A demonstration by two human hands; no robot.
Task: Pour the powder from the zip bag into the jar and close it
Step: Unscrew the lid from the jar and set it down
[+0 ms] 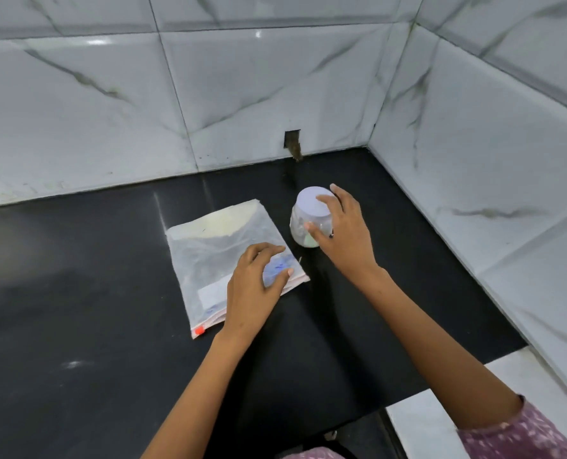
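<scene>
The zip bag (222, 256) lies flat on the black surface (76, 293) at the centre of the frame, with pale powder (222, 223) gathered at its far end, towards the upper part of the frame. A white label patch (214, 293) and some blue print (277, 268) show through the clear plastic, but the writing is too blurred to read; a small red slider tab (198, 330) sits at the bag's near left corner. The left hand (254, 289) rests over the near right part of the bag with fingers curved and spread, pressing down on the plastic rather than pinching it, so its grip is open. Just right of the bag stands the clear jar (303, 228), upright on the surface, capped with a pale lilac lid (312, 202) that is on. The right hand (341, 230) reaches in from the lower right of the frame, its forearm stretched diagonally, and its grip closes around the jar: the thumb lies across the jar's near side and the fingers curl over the lid's far edge. No label can be made out on the jar. A pink patterned sleeve (524, 432) shows at the lower right corner. White marble-patterned tiles (275, 87) cover the walls across the top and right of the frame, with a small dark cut-out (292, 140) low in the back wall.
</scene>
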